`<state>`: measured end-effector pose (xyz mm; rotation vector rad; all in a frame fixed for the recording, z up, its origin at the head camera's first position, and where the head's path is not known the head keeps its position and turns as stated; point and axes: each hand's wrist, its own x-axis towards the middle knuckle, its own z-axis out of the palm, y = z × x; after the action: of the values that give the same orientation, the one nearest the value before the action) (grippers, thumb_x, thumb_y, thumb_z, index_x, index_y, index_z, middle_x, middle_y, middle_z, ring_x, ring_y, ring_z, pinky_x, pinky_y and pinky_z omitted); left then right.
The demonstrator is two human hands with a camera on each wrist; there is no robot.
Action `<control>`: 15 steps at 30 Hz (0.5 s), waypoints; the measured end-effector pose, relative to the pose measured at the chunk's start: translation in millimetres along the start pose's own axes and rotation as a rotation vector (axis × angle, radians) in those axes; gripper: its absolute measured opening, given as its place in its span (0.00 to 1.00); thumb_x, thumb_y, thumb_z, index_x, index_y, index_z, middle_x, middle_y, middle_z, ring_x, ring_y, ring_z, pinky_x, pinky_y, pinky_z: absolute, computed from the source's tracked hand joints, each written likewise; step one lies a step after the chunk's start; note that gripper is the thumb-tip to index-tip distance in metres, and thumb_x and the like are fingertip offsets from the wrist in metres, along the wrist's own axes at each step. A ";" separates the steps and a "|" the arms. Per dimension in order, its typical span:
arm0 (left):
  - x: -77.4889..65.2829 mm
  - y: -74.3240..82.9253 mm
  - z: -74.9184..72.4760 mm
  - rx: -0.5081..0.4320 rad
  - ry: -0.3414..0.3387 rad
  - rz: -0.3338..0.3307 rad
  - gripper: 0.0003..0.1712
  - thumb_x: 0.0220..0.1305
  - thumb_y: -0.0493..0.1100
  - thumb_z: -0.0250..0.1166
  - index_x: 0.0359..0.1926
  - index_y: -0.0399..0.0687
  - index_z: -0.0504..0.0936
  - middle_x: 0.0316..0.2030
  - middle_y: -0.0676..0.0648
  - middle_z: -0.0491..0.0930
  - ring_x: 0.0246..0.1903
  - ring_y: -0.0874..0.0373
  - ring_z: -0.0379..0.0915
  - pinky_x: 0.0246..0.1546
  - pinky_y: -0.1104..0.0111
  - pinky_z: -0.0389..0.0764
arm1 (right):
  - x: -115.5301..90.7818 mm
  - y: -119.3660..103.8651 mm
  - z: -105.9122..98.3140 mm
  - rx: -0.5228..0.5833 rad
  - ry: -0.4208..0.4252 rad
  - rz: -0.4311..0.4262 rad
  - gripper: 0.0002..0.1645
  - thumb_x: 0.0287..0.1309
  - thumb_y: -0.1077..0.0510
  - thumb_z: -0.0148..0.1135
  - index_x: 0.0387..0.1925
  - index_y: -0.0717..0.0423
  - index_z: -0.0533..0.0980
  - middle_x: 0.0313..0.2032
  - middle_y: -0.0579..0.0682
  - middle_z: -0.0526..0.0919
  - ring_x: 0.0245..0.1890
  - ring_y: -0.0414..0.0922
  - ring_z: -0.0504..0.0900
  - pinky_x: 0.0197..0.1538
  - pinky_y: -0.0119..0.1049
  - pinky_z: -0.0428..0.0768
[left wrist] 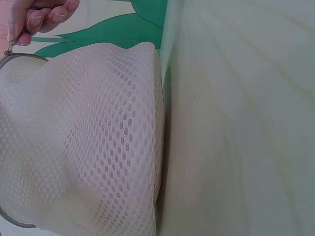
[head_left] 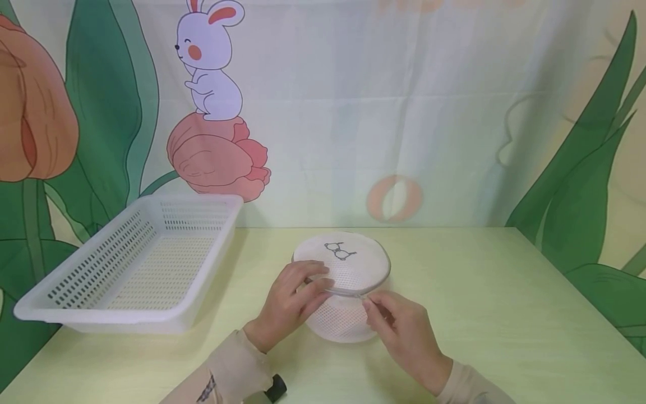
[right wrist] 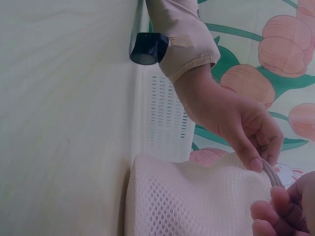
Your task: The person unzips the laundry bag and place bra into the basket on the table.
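A round white mesh laundry bag [head_left: 348,322] stands upright on the table, a small bra drawing on its lid [head_left: 360,255]. Grey zipper edging [right wrist: 272,174] runs round the lid's rim. My left hand [head_left: 290,300] pinches this rim at the front left; the right wrist view shows its thumb [right wrist: 253,162] against the edging. At the front of the rim my right hand [head_left: 406,331] pinches the zipper pull [left wrist: 10,48] between thumb and finger. Through the mesh, the bag's contents do not show.
To the left stands a white slotted plastic basket [head_left: 199,314], with no items visible inside. A cloth backdrop [head_left: 454,112] printed with a rabbit and flowers hangs behind the pale green-yellow table [head_left: 504,314]. A black wrist device [right wrist: 147,49] sits at my left sleeve.
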<state>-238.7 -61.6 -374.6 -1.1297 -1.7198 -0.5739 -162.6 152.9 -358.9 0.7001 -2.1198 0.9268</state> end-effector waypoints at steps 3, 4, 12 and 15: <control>-0.7 -0.3 -0.1 -0.002 -0.001 -0.005 0.16 0.73 0.50 0.52 0.39 0.46 0.81 0.45 0.44 0.80 0.48 0.51 0.76 0.50 0.61 0.78 | -0.4 0.1 -0.1 0.004 0.002 0.006 0.08 0.52 0.71 0.64 0.29 0.56 0.79 0.20 0.39 0.80 0.21 0.25 0.73 0.22 0.15 0.71; -1.0 -0.5 -0.1 -0.003 0.001 -0.005 0.16 0.73 0.50 0.52 0.39 0.46 0.81 0.45 0.44 0.80 0.48 0.51 0.76 0.50 0.61 0.78 | -0.6 0.3 0.0 0.005 0.003 0.006 0.08 0.52 0.71 0.64 0.29 0.56 0.79 0.20 0.39 0.80 0.21 0.25 0.73 0.22 0.16 0.71; -1.4 -1.7 -0.5 -0.004 0.010 0.002 0.15 0.72 0.50 0.53 0.39 0.46 0.80 0.44 0.44 0.80 0.47 0.51 0.76 0.50 0.62 0.78 | -0.8 1.1 0.5 0.002 0.005 0.001 0.08 0.52 0.71 0.64 0.29 0.55 0.79 0.20 0.39 0.80 0.21 0.25 0.73 0.23 0.15 0.72; -0.9 -2.6 -0.9 -0.006 0.015 0.004 0.15 0.72 0.49 0.53 0.38 0.45 0.81 0.44 0.44 0.80 0.47 0.51 0.77 0.50 0.61 0.78 | -0.1 1.1 0.3 0.005 0.004 0.004 0.07 0.52 0.71 0.63 0.29 0.56 0.79 0.20 0.40 0.80 0.21 0.26 0.73 0.23 0.15 0.72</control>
<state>-240.5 -63.9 -374.8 -1.1307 -1.7039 -0.5840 -163.4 153.4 -359.5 0.6956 -2.1167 0.9354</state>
